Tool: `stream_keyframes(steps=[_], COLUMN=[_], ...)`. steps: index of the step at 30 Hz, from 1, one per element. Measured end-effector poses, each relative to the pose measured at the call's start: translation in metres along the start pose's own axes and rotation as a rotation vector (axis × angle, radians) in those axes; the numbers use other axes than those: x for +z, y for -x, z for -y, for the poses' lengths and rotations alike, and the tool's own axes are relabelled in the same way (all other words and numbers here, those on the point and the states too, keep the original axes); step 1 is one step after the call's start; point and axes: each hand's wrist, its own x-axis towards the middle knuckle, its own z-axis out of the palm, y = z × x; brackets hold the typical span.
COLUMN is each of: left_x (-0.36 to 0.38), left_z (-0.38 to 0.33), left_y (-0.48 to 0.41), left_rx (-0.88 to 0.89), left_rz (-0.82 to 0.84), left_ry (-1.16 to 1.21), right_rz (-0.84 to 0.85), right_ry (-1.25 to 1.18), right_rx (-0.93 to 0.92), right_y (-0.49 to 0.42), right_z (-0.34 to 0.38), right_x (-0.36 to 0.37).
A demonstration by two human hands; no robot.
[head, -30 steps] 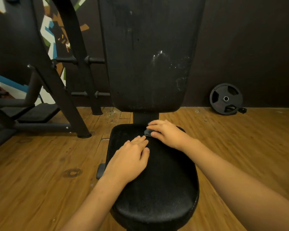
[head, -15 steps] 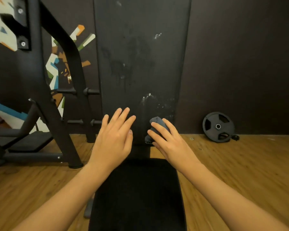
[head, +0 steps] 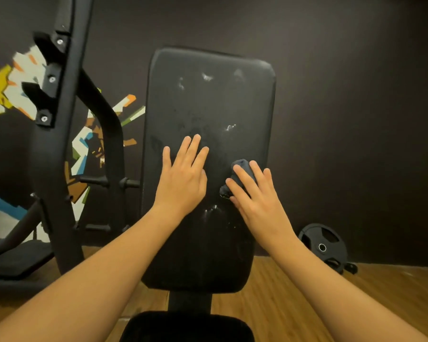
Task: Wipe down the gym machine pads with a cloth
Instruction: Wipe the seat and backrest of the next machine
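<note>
At the centre of the frame stands an upright black back pad [head: 208, 107]. My left hand [head: 181, 178] lies flat on it, fingers straight and spread, holding nothing. Just right of centre, my right hand [head: 255, 201] presses a small bunched dark cloth [head: 241, 169] against the pad under nearly straight fingers. White smears [head: 230, 127] dot the pad above and below the hands. To wipe well, I judge the cloth should be spread wider and drawn in overlapping strokes through each smear. The seat pad [head: 183, 327] sits at bottom centre.
</note>
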Motion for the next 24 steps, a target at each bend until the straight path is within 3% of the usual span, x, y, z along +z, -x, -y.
stream_keyframes(steps=[14,24], left_x=[0.044,0.056], left_z=[-0.023,-0.018], left_y=[-0.079,-0.078], left_rx=[-0.043,-0.044], left_rz=[-0.135,-0.166], left_ry=[0.033,-0.005], right_rz=[-0.214,-0.277], right_ry=[-0.012,-0.317], right_rx=[0.362,0.639], right_y=[-0.097,-0.192], right_z=[-0.114,-0.132], right_x=[0.021,0.009])
